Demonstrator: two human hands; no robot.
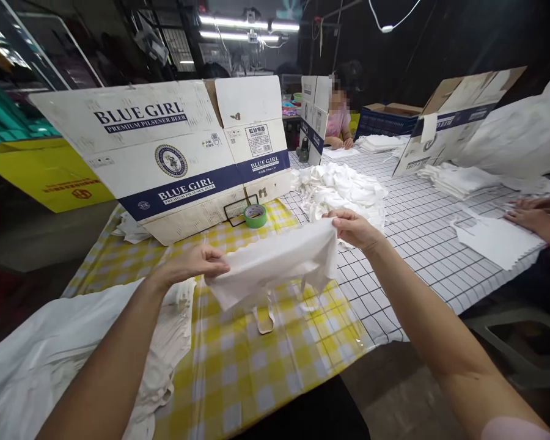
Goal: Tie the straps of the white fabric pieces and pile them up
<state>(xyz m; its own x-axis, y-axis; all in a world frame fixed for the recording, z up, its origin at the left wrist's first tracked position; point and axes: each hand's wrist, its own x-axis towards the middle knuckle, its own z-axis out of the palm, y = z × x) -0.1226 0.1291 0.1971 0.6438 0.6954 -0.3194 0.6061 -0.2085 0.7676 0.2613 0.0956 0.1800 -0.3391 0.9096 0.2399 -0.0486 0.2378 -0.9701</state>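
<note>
I hold a white cloth piece stretched in the air above the yellow checked tablecloth. My left hand pinches its left end and my right hand grips its upper right corner. Thin white straps hang from the cloth down to the table. A heap of loose white cloth pieces lies just beyond my right hand. Another pile of white fabric lies under my left forearm at the table's near left.
A flattened "Blue Girl" cardboard box stands as a screen behind a green tape roll. A seated person works at the far end. Another person's hands rest on white cloth at the right. More boxes and stacked cloths stand beyond.
</note>
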